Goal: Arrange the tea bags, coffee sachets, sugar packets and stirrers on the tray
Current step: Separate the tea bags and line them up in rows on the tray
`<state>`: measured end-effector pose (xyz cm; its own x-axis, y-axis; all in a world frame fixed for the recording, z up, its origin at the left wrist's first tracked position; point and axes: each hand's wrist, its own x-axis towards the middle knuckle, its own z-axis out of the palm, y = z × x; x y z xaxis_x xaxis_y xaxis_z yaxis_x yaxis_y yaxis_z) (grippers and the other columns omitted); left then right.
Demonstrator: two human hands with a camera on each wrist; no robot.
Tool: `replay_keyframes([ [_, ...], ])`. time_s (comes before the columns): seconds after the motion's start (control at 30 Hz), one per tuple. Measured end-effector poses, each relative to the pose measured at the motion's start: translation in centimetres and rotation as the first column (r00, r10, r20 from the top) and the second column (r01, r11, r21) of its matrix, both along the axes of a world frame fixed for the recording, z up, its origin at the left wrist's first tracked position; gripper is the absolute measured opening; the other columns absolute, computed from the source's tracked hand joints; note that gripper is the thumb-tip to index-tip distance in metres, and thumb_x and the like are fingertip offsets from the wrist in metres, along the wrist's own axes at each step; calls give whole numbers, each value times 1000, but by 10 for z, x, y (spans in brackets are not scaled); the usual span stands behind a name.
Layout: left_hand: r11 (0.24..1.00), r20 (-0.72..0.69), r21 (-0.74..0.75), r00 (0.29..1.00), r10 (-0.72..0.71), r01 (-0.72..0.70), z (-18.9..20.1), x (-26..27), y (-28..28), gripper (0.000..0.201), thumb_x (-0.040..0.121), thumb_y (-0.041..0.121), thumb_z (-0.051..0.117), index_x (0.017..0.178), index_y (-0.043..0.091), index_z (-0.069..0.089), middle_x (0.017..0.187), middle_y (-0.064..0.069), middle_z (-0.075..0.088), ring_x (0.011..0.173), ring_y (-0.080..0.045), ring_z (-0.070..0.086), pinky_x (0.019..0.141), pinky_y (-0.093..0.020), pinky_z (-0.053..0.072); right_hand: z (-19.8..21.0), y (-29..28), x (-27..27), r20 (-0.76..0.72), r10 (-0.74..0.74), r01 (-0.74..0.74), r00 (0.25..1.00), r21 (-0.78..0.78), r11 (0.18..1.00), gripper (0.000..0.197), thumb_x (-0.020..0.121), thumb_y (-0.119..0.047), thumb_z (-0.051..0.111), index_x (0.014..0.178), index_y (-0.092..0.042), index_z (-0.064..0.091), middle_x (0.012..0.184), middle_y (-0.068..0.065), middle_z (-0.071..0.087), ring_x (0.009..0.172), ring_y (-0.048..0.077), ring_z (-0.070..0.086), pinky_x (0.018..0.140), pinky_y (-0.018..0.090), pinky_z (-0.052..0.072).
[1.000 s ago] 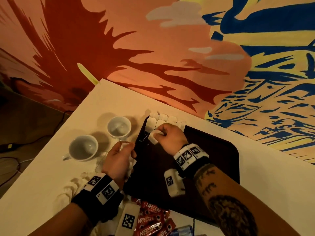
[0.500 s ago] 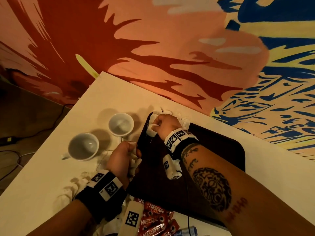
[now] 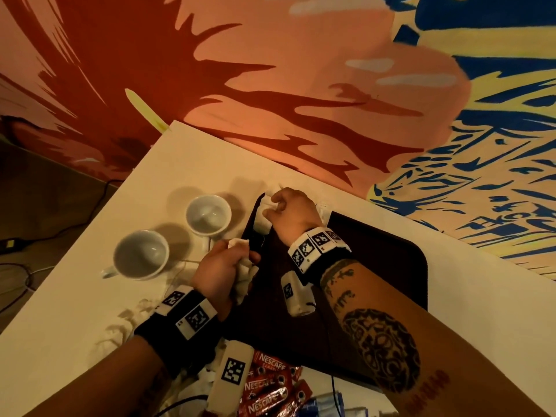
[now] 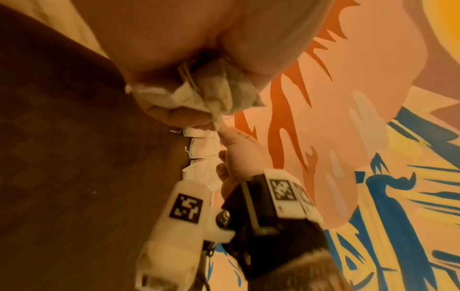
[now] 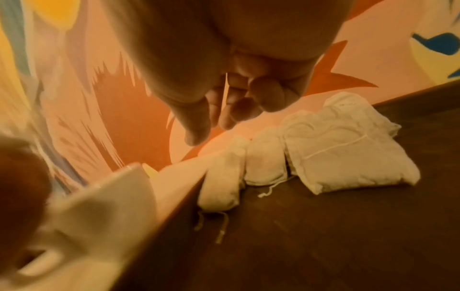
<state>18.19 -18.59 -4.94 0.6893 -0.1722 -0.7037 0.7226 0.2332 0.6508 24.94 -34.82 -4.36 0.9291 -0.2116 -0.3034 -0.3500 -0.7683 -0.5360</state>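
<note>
While the left hand (image 3: 222, 267) clenched spare tea bags (image 4: 209, 92), two white cups (image 3: 208, 215) stood beside the tray (image 3: 391, 266). Red Nescafé sachets (image 3: 270, 386) lay near the desk (image 3: 75, 326) edge. Right hand (image 3: 293, 213) fingers (image 5: 239, 110) hung relaxed above the tray's tea-bag row (image 5: 348, 149).

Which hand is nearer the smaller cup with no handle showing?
Left. The left hand, gripping tea bags, sits just below the smaller cup. The right hand is further off, over the tray corner.
</note>
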Motion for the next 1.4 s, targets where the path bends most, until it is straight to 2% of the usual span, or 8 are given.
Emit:
replay_keyframes([
  [0.13, 998, 95, -59, 995, 19, -13, 4, -2, -6, 18, 99, 24, 56, 86, 12, 60, 51, -5, 52, 42, -18, 39, 45, -21, 32, 19, 7, -42, 80, -7, -20, 997, 328, 944, 5, 92, -26, 68, 89, -30, 67, 84, -19, 66, 80, -6, 60, 77, 14, 42],
  [0.27, 995, 194, -91, 981, -13, 32, 7, -9, -10, 28, 87, 42, 63, 69, 21, 66, 50, -5, 50, 36, -16, 40, 36, -17, 31, 21, 11, -85, 132, -32, -42, 991, 522, 852, 14, 94, -17, 68, 106, -21, 72, 95, -13, 71, 90, -1, 67, 85, 15, 50],
  [0.43, 941, 339, 282, 898, -280, 187, 12, -17, -12, 63, 76, 79, 56, 89, 18, 67, 65, 1, 70, 59, -12, 67, 61, -33, 48, 25, 7, -118, 187, -103, -28, 977, 590, 807, 14, 90, -15, 73, 97, -28, 73, 87, -10, 74, 81, -2, 67, 77, 15, 50],
  [0.83, 999, 298, 3, 954, -38, 39, 21, -33, -24, 16, 90, 21, 68, 103, 12, 71, 57, 4, 61, 40, -4, 51, 40, -14, 39, 15, 5, -134, 216, -445, 206, 869, 659, 723, 17, 90, -9, 69, 81, -21, 62, 72, -9, 67, 61, 9, 64, 60, 21, 48],
  [1.0, 1000, 341, 18, 940, -20, 15, 19, -33, -21, 15, 93, 13, 64, 105, 7, 70, 57, 4, 61, 42, -2, 52, 42, -14, 40, 8, 5, -140, 225, -356, 143, 907, 630, 763, 16, 82, -14, 75, 81, -26, 65, 79, -5, 72, 76, 11, 68, 75, 31, 54],
  [1.17, 994, 393, 57, 914, -104, 89, 27, -33, -14, 14, 94, 11, 63, 105, 16, 71, 69, 4, 71, 60, -7, 67, 57, -19, 50, 13, 4, -134, 160, -330, 123, 930, 712, 692, 33, 84, -28, 74, 115, -29, 63, 99, -6, 74, 93, 8, 69, 81, 27, 54],
  [1.27, 967, 449, 211, 864, -227, 144, 22, -30, -8, 20, 89, 19, 71, 107, 24, 67, 96, 0, 74, 89, -16, 71, 78, -31, 55, 20, 4, -126, 174, -242, 67, 955, 667, 742, 14, 92, -25, 70, 104, -31, 67, 93, -12, 74, 86, 0, 68, 74, 17, 50],
  [1.4, 907, 435, 387, 835, -337, 164, 19, -30, -5, 13, 87, 28, 73, 97, 29, 64, 79, 12, 71, 71, -3, 66, 65, -22, 50, 19, 2, -121, 217, -234, 70, 948, 575, 815, 5, 90, -22, 73, 88, -25, 70, 82, -3, 73, 75, 12, 68, 71, 28, 55],
])
